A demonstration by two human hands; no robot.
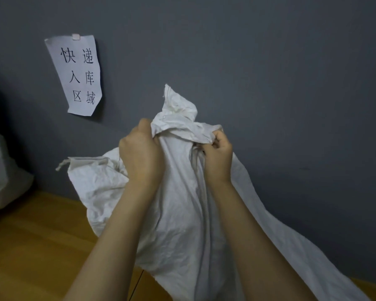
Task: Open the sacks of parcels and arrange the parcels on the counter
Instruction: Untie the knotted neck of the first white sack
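A large white woven sack (182, 224) stands on the wooden counter (35, 246) against the grey wall. Its neck is bunched and twisted into a peak at the top. My left hand (141, 157) grips the gathered cloth on the left side of the neck. My right hand (218, 157) pinches the cloth on the right side of the neck. A second white sack (91, 181) lies crumpled behind and to the left, its hemmed mouth with a cord end showing. No parcels are visible; the sacks hide their contents.
A paper sign (76, 74) with handwritten characters is taped to the grey wall. Another pale sack (0, 166) bulges at the left edge of view. Bare wood of the counter stretches along the lower left.
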